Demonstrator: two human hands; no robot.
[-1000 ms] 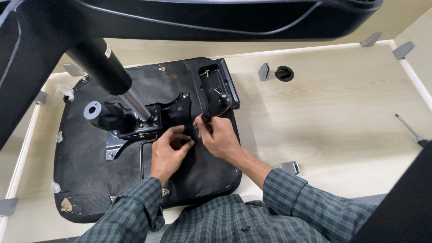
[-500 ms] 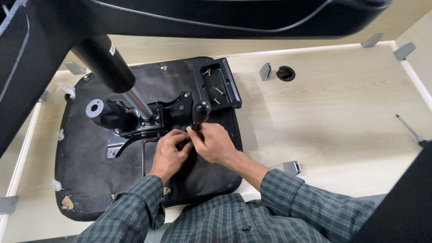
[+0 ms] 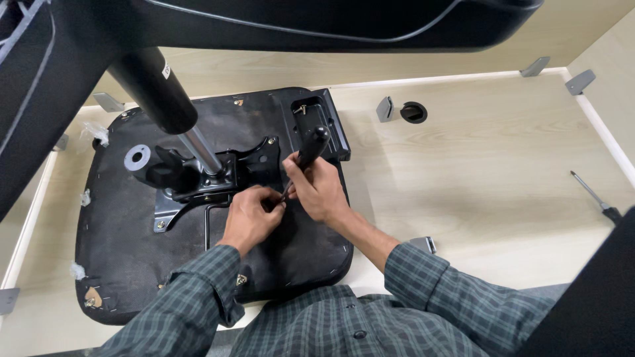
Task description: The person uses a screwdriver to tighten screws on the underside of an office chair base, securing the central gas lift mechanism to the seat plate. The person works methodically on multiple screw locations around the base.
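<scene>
One screwdriver (image 3: pixel 305 153) with a smooth black handle is clamped in the right hand (image 3: pixel 322 188), over the matte black seat base (image 3: pixel 132 264). The left hand (image 3: pixel 251 218) is pinched at its tip, beside one metal bracket (image 3: pixel 218 178). A second screwdriver (image 3: pixel 595 198) lies well apart.

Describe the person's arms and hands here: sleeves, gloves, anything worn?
Both arms wear long sleeves of a dark green-and-grey plaid shirt, cuffs reaching the wrists; the left sleeve has its cuff buttoned, and the right sleeve matches it. The left hand and right hand are bare: no gloves, and no watch or rings that show. The shirt front has dark buttons.
</scene>
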